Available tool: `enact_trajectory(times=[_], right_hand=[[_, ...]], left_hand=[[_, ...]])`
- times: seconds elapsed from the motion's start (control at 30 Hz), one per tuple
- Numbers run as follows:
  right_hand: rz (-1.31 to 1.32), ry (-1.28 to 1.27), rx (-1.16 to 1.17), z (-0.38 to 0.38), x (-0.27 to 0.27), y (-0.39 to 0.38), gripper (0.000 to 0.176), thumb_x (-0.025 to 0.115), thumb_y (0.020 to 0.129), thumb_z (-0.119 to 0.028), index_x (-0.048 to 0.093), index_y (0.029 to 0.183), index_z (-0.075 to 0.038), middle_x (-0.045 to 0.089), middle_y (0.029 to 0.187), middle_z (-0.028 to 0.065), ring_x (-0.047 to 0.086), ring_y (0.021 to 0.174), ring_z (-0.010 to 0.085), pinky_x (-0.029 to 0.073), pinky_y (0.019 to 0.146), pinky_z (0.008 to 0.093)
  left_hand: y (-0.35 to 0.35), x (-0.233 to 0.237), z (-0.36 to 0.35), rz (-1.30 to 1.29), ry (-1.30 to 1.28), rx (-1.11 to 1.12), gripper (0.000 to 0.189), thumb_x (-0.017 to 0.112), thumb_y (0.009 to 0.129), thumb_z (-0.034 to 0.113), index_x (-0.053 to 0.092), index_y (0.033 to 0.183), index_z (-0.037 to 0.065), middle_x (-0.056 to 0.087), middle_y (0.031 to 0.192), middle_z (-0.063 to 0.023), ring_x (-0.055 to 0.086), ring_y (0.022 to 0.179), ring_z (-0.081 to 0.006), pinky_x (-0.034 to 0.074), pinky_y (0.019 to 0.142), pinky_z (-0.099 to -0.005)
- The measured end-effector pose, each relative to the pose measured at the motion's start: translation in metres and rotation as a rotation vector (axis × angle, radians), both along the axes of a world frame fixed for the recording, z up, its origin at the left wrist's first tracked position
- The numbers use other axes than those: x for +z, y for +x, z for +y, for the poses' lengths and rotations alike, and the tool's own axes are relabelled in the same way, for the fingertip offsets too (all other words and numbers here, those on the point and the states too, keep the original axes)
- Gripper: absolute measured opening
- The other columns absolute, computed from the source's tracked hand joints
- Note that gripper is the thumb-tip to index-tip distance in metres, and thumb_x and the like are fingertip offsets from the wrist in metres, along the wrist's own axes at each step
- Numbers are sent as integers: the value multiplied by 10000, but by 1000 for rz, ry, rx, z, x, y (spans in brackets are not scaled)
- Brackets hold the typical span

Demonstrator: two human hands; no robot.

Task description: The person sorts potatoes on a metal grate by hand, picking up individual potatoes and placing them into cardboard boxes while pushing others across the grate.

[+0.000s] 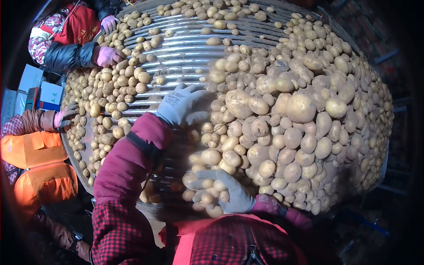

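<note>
Right hand [236,195] cups several potatoes [219,185] against its palm; left hand [179,106] is spread, apparently empty. I'd worry the outermost, loosely held, could slip onto bars [183,51] left of that grip.

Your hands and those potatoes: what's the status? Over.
White-gloved left hand over shiny metal slats, beside heaped round tan potatoes. White-gloved right hand cupped around several small ones. Nothing visibly blocking either hand.
</note>
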State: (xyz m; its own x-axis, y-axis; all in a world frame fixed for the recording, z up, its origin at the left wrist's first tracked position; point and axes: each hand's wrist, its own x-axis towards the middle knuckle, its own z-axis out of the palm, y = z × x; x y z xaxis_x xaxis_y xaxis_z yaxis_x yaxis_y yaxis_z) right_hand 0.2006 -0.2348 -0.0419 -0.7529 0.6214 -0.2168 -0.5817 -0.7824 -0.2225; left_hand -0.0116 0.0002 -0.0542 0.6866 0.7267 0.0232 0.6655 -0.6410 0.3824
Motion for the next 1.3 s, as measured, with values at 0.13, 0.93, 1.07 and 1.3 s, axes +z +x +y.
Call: enact_trajectory(times=[0.13,0.93,1.07,1.3], right_hand=[[-154,-13,89,3,12,1,550,499,1070,-365,386,1533,-91,489,1490,223,612,1202,301,542,949,403],[-251,-127,141,6,29,-4,716,412,1078,-492,311,1553,33,535,1381,177,614,1084,245,503,859,362],[-206,-101,131,3,14,-2,655,411,1085,-494,356,1540,-26,536,1414,176,618,1167,291,525,930,391],[-197,-90,92,6,15,2,550,476,1053,-281,366,1543,-57,525,1435,192,617,1179,296,528,973,420]], left_hand=[[41,15,-15,167,-20,174,507,713,844,346,627,1341,294,614,1325,-82,602,1128,-416,520,957,-553],[50,18,-19,99,20,247,486,757,817,276,635,1287,270,612,1177,-181,636,1060,-414,533,886,-537],[42,16,-21,106,-3,247,474,752,830,281,630,1287,254,597,1181,-154,609,1098,-394,525,910,-529],[34,-3,-15,109,49,185,456,684,872,213,606,1320,247,615,1265,-157,623,1128,-404,537,897,-531]])
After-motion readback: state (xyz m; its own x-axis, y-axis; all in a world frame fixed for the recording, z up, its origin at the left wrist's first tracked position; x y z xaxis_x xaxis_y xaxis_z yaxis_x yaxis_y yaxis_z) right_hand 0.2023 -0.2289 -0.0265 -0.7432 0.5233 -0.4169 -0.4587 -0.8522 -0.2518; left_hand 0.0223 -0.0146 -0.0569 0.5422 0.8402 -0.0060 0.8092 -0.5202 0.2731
